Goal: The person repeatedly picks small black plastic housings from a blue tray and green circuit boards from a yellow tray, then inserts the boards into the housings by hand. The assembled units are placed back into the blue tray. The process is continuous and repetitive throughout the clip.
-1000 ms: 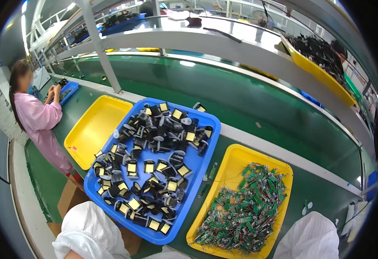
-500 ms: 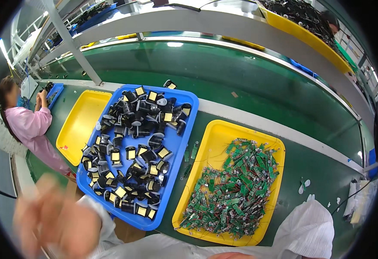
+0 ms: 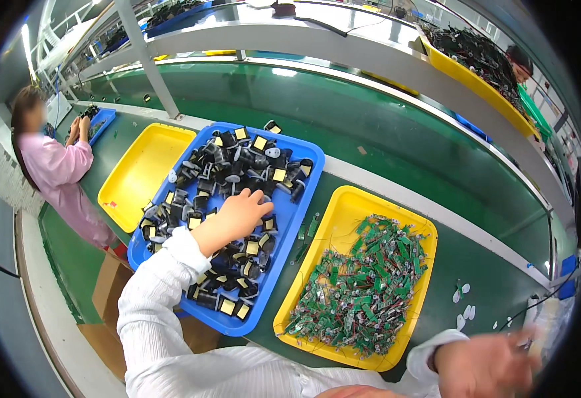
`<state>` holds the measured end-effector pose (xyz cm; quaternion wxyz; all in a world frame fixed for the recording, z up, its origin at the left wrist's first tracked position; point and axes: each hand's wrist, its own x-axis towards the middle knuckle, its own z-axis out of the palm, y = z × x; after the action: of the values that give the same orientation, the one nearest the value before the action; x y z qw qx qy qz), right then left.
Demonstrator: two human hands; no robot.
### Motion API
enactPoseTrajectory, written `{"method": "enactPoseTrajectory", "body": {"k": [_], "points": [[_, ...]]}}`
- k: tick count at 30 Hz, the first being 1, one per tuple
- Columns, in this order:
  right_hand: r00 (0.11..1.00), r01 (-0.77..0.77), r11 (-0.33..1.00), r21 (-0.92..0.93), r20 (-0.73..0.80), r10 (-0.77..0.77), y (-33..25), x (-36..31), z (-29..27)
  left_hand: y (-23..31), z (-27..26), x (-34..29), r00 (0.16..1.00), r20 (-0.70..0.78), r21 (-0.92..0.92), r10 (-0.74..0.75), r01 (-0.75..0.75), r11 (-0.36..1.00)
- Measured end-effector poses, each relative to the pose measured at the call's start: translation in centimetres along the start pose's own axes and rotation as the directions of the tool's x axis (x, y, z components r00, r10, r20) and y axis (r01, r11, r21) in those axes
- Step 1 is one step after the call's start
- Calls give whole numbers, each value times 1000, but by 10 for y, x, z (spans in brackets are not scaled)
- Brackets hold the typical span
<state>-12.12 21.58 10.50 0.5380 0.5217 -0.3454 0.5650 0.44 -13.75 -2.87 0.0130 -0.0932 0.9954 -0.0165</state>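
Observation:
My left hand point(image 3: 240, 213) reaches over the blue tray point(image 3: 315, 174), its slightly parted fingertips down among small black plastic housings point(image 3: 220, 159), many with pale yellow square pads. Nothing shows gripped in it, though the thumb side is partly hidden. At the lower right, my right hand point(image 3: 486, 365) is smeared by motion. Something small and dark seems to be by its fingertips, too blurred to name. Between my arms stands a yellow tray point(image 3: 335, 212) heaped with small green circuit boards point(image 3: 363, 292) with thin wires and round metal bits.
An almost bare yellow tray point(image 3: 147, 159) adjoins the blue one. Several white oval pieces point(image 3: 466, 312) lie on the green table at right, near plastic bags point(image 3: 549, 318). A conveyor belt point(image 3: 370, 126) runs behind a pale rail. A co-worker in pink point(image 3: 58, 166) sits at left.
My left hand has come from the lower left onto the housings in the blue tray. My right hand has come into view at the lower right. The whole view has shifted slightly.

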Motion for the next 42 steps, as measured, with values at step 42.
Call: {"method": "enactPoseTrajectory", "body": {"k": [42], "points": [[-82,-648,712,-268,955,284,63,-163,59,153,-55,20,827,-396,-865,-398,-190,465]]}}
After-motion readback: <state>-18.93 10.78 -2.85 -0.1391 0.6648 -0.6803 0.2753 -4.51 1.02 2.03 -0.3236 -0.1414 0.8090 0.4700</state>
